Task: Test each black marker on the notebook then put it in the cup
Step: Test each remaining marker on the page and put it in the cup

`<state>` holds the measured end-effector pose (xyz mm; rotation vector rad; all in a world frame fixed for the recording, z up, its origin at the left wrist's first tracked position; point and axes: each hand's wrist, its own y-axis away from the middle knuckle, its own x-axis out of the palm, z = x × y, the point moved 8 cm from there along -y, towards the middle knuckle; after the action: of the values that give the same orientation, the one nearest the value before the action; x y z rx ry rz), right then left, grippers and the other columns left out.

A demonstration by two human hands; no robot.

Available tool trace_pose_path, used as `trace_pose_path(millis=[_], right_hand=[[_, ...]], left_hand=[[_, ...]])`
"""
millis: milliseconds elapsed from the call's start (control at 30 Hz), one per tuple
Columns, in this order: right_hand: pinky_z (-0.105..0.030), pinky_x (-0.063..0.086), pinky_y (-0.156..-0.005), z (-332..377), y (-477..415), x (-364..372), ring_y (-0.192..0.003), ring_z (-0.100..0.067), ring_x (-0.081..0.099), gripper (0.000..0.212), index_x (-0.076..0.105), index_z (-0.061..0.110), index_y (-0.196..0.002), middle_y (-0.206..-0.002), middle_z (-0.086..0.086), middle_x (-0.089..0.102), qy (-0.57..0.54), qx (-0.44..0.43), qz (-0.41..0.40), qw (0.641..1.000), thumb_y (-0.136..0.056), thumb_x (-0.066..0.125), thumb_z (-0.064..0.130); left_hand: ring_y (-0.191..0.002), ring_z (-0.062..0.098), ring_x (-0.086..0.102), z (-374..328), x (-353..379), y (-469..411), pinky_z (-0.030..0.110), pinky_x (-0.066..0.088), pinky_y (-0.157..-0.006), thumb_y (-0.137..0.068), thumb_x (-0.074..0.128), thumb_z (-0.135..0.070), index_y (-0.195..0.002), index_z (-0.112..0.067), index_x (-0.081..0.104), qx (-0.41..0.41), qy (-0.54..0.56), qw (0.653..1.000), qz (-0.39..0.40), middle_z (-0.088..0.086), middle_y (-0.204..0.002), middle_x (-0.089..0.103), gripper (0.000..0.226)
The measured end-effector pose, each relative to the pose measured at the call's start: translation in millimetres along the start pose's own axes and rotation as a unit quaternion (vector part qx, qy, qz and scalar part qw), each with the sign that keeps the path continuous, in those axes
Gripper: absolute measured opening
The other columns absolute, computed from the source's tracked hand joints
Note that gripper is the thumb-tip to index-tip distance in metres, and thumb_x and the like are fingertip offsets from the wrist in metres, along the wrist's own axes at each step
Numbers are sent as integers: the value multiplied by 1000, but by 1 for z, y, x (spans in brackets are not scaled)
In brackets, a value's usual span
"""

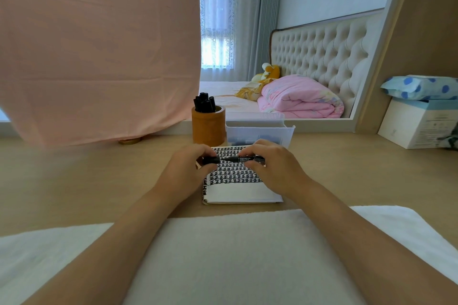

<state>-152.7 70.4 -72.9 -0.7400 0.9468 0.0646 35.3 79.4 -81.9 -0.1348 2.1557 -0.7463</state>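
Centre of frame: the left hand (188,168) curls its fingers and thumb round the cap end of a black marker (233,158), while the right hand (270,166) pinches the barrel. The marker is held level, crosswise, just above the notebook (238,192); whether the cap is fully seated cannot be told. The notebook lies flat on the worktop (99,181), its upper page covered with rows of black marks, its lower strip white. Just behind it stand a brown cup (208,129) holding several black markers (204,103) and, touching or just beside it on the right, a clear plastic bin (260,132). A white towel (247,255) fills the lower frame under both forearms. A pink cloth (99,44) hangs upper left; a white box (416,126) stands at right.
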Motion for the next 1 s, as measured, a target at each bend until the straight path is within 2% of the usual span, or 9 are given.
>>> trace_pose_path(millis=[133,267,433,500,667,733,800,933,1000], right_hand=[[-30,51,-79,2,0,2,-92,-9,57,23,69,33,-113,-106,11,65,-2,-4,2,1000,-91,68,26],[-31,52,-79,7,0,6,-90,-8,57,25,69,32,-113,-104,9,65,-13,-22,14,1000,-90,69,24],[-32,53,-91,16,0,7,-106,-13,60,33,65,21,-125,-121,1,67,-14,-47,28,998,-92,67,24],[-34,53,-89,22,0,9,-103,-16,61,27,68,19,-121,-116,0,69,10,-79,35,996,-94,64,23],[-28,52,-74,27,-2,8,-87,-11,60,23,71,17,-117,-100,4,69,-10,-87,29,996,-97,61,20],[-25,51,-74,28,-4,10,-88,-9,61,24,71,18,-119,-102,5,70,-40,-63,42,996,-98,59,20],[-29,52,-76,25,-5,12,-90,-10,62,25,71,19,-119,-105,4,71,-64,-26,65,995,-98,57,20],[-23,43,-64,18,-3,20,-68,2,56,19,72,22,-105,-75,17,63,-149,32,116,982,-100,54,19],[-28,46,-66,19,-2,22,-70,0,55,19,71,23,-104,-75,15,62,-156,34,120,980,-101,53,19]], left_hand=[[-82,-4,56,-7,2,1,8,40,-67,-86,73,-22,-103,-29,69,12,0,1000,13,-19,-90,62,20],[-84,1,55,-13,8,2,15,40,-69,-91,68,-25,-107,-28,70,38,10,998,42,-17,-88,63,17],[-80,5,56,-14,11,2,31,46,-71,-99,53,-30,-101,-28,68,30,8,996,87,-10,-84,65,15],[-78,7,55,-17,11,3,35,44,-70,-100,52,-29,-97,-25,68,30,4,994,102,-7,-81,65,17],[-78,10,56,-25,2,4,31,43,-67,-98,55,-25,-93,-22,71,59,33,994,81,-8,-78,64,16],[-78,8,57,-27,-1,1,26,43,-66,-97,58,-23,-96,-23,72,71,34,994,75,-10,-79,63,15],[-78,8,56,-28,-2,-2,24,42,-65,-96,59,-21,-98,-21,74,81,31,994,71,-9,-79,63,15],[-77,6,54,-34,-2,-6,23,41,-64,-97,58,-24,-103,-22,73,100,-5,992,77,-6,-81,62,16],[-78,4,54,-33,-2,-7,21,41,-65,-97,58,-26,-105,-24,72,98,-15,992,75,-8,-83,63,16]])
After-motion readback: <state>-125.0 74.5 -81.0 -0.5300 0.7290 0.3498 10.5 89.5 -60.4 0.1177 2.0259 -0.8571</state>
